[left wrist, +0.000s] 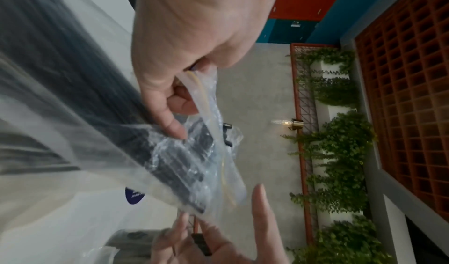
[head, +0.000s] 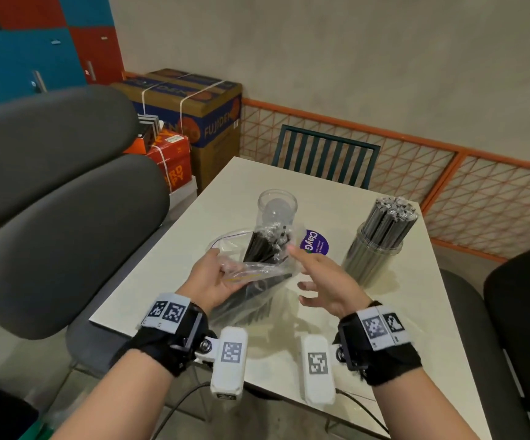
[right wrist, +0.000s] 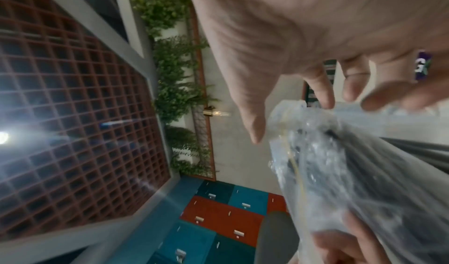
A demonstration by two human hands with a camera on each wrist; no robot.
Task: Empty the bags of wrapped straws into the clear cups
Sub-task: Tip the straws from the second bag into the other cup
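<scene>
**Bag of straws pinched in your left hand**

Your left hand (head: 213, 279) pinches the mouth of the clear plastic zip bag of black wrapped straws (head: 257, 274), thumb and fingers curled round the film. Your right hand (head: 324, 281) hangs just right of the bag with fingers spread and slack, gripping nothing; whether a fingertip brushes the plastic you cannot tell. Beyond your hands stands a tall clear plastic cup (head: 277, 211) with a bunch of black straws (head: 267, 244) in front of it; whether they are inside it is hard to make out. Right of your right hand a second clear cup (head: 373, 252) stands packed with grey wrapped straws (head: 387, 222). The bag's lower part blurs between your wrists above the white table (head: 416, 312).
</scene>
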